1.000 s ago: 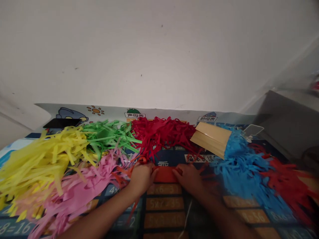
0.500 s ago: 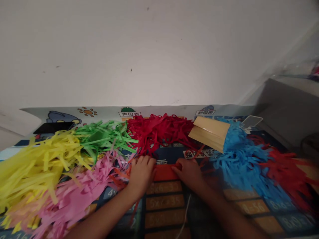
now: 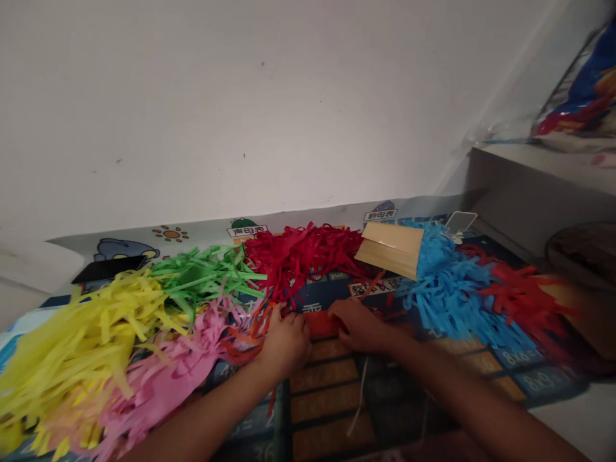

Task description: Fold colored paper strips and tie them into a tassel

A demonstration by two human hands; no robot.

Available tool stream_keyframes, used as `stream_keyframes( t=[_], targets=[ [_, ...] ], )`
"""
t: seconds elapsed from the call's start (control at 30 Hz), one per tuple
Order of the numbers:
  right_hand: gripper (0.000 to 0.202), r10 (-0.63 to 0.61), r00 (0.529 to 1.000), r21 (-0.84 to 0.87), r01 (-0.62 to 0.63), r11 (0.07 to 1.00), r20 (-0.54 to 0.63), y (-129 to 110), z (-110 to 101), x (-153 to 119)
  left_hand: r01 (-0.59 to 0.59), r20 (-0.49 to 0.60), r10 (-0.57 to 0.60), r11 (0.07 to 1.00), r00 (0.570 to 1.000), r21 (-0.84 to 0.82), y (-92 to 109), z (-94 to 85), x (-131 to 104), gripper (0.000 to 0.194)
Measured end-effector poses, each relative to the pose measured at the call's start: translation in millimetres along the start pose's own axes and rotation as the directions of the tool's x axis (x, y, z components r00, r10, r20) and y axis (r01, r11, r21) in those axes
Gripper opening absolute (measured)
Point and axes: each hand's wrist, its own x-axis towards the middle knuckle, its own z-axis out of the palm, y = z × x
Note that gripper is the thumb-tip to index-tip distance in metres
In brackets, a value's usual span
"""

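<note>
The left hand (image 3: 287, 340) and right hand (image 3: 360, 326) pinch the orange paper (image 3: 320, 325) — pulling too hard could rip it, since thin paper tears easily.

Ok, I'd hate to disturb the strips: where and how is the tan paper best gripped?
Probably pinch the tan paper along its near edge, coming from the front: that long edge faces you, while blue strips crowd its right end.

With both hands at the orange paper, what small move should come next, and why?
Probably gather in the loose orange strands beside the left hand: they splay toward the pink fringe, while the right hand is at the orange paper's other side.
</note>
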Motion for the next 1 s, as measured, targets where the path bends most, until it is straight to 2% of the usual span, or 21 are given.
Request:
stream_keyframes(
  t=[0.17,0.3,0.5,0.73,1.0],
  targets=[
    [0.027,0.002,0.998,0.03,0.0,1.0,-0.061,5.7,0.3,-4.1,0.059,-0.064,-0.062,0.997,0.996,-0.043,-9.5,3.9,-7.1,0.013],
    [0.022,0.043,0.995,0.083,-0.036,0.996,-0.088,23.7,-0.2,-10.4,0.047,-0.138,-0.075,0.98,0.988,-0.194,-21.5,7.1,-16.3,0.018],
    [0.015,0.13,0.987,0.161,-0.113,0.98,-0.096,33.6,2.9,-6.2,0.093,-0.071,-0.129,0.922,0.989,-0.376,-41.9,10.2,-13.6,0.018],
    [0.019,0.27,0.957,0.179,-0.248,0.952,-0.11,37.1,9.2,5.8,0.156,-0.032,-0.177,0.928,0.984,-0.339,-46.4,10.9,-2.5,0.033],
    [0.018,0.311,0.947,0.129,-0.299,0.946,-0.086,31.4,5.6,10.5,0.188,-0.006,-0.196,0.946,0.98,-0.264,-47.8,17.1,5.9,0.031]
  ],
)
